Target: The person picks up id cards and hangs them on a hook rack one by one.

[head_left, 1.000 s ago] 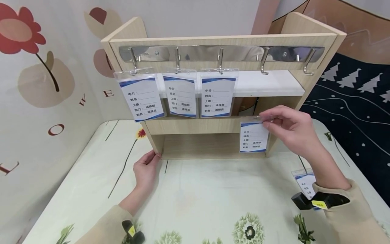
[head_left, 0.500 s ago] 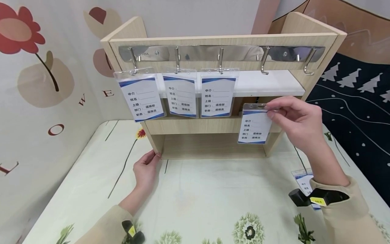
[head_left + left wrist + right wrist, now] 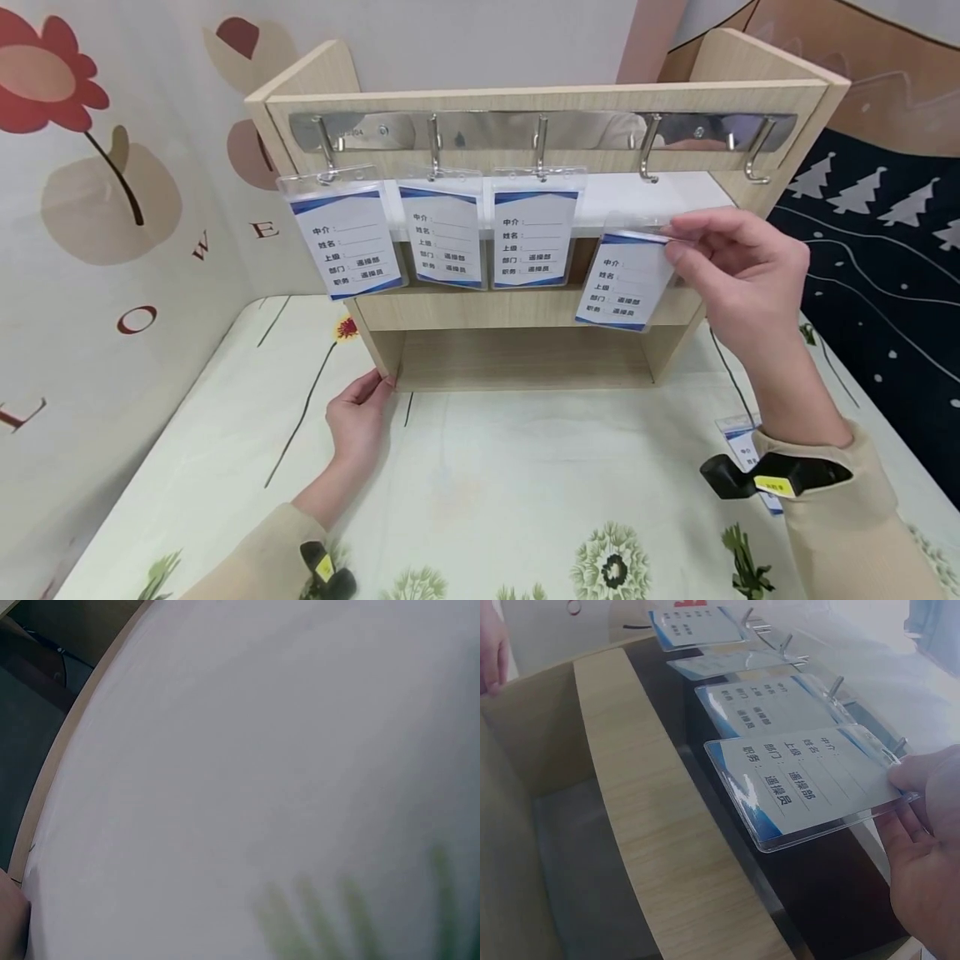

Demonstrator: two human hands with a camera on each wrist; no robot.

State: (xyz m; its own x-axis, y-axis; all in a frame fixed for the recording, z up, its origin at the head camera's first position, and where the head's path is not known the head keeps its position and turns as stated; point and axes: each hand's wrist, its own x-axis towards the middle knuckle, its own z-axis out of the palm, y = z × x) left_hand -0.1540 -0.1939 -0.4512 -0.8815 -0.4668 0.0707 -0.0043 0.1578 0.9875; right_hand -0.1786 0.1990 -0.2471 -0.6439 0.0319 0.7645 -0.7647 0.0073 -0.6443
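In the head view, my right hand (image 3: pixel 750 279) pinches a clear-sleeved name badge (image 3: pixel 626 279) at its upper right corner. That badge tilts, its lower end leaning left, in front of the wooden shelf (image 3: pixel 480 310). Thumb and fingers on the badge's edge also show in the right wrist view, with the printed side of the badge (image 3: pixel 802 780) visible. My left hand (image 3: pixel 360 425) grips the lower left corner of the shelf. Three more badges (image 3: pixel 347 242) hang side by side from the left hooks of the metal hook rail (image 3: pixel 592 131). The two right hooks (image 3: pixel 649 150) carry nothing.
Another badge (image 3: pixel 738 442) lies on the table at the right, partly behind the right wrist. A flower-printed cloth (image 3: pixel 480 500) covers the table. Patterned curtains stand at the left (image 3: pixel 172 333) and right (image 3: pixel 870 250).
My right hand has lifted the badge from low on the shelf to just below the fourth hook, and the badge has tilted. The left hand stays at the shelf corner.
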